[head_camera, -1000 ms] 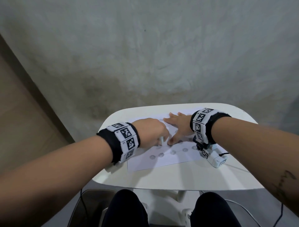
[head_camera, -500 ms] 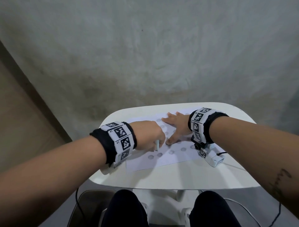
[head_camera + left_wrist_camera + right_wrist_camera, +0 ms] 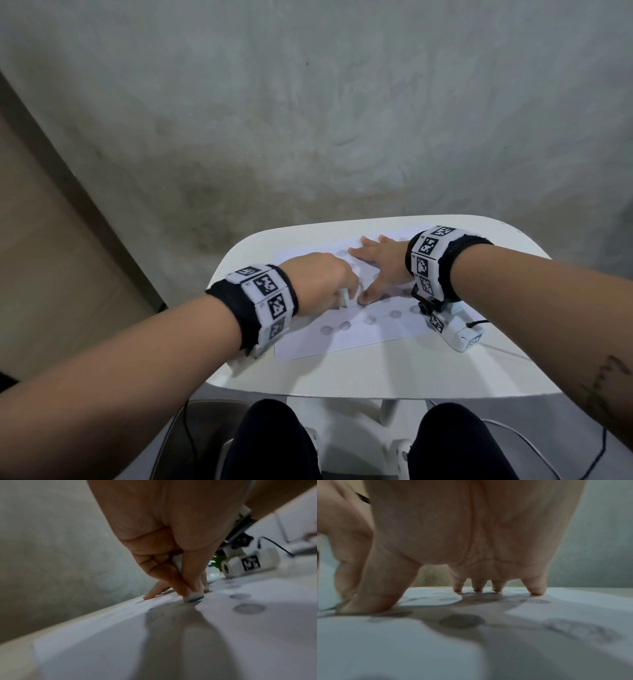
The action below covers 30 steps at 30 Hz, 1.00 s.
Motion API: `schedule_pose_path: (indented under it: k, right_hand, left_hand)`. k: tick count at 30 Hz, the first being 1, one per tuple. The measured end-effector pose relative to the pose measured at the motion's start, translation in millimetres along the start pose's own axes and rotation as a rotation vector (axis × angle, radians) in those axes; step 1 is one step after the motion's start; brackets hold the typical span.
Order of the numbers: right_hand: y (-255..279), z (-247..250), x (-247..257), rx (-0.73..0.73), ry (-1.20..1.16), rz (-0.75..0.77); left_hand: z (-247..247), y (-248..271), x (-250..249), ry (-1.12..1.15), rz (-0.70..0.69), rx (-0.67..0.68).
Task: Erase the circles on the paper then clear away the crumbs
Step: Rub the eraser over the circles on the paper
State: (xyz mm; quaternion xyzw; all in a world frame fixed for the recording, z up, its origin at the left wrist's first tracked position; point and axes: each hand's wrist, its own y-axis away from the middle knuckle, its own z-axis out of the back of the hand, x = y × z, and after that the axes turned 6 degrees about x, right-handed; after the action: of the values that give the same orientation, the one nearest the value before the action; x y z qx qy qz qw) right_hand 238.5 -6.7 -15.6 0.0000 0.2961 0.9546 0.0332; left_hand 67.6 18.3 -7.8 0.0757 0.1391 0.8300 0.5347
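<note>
A white eraser is pinched between the thumb and curled fingers of the left hand, and its lower end is pressed onto the paper. In the left wrist view the eraser's tip is seen touching the sheet, with dark specks that may be crumbs scattered just beside it; they are too blurred to tell for sure.

The right hand is spread flat on the paper, holding nothing. Its fingertips and thumb are pressed down on the sheet, as the right wrist view shows, and the thumb is set just beside the eraser.

The paper is laid on a white table, nearer its far side, and is pinned under both hands. A row of grey pencilled circles is seen along the sheet's near part, between the hands and the near edge. More circles lie under and around the right hand. One dark circle sits in shadow just below the palm in the right wrist view.

A small white camera unit with black-and-white markers is mounted under the right wrist and rests near the paper's right edge.
</note>
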Motion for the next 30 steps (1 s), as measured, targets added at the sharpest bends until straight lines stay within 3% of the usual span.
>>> schedule_pose_path:
  k: [5,10,14,19,24,28,30]
  right_hand:
    - [-0.2,1.1,-0.1,0.016,-0.024,0.003]
    - [0.0,1.3,1.2,0.009,-0.008,-0.001]
    - [0.4,0.6,1.2,0.006,-0.004,0.001]
    - [3.5,3.9,2.6,0.027,-0.008,0.003]
    - [3.9,4.2,2.4,0.025,-0.009,0.003]
    - [3.8,3.4,1.7,0.025,-0.017,0.005]
    - [2.0,2.4,1.3,0.023,-0.018,0.005]
  left_hand:
    - [2.9,12.5,8.2,-0.022,-0.002,0.124]
    - [-9.0,21.4,12.2,0.054,0.000,-0.024]
    - [-5.4,28.4,16.3,0.057,0.042,0.066]
    - [-13.1,25.4,9.3,0.121,0.065,-0.054]
    - [-8.1,31.0,10.7,0.084,0.068,0.056]
    - [-11.9,26.8,2.9,0.119,0.044,-0.044]
    - [-15.6,31.0,4.9,0.125,0.038,-0.014]
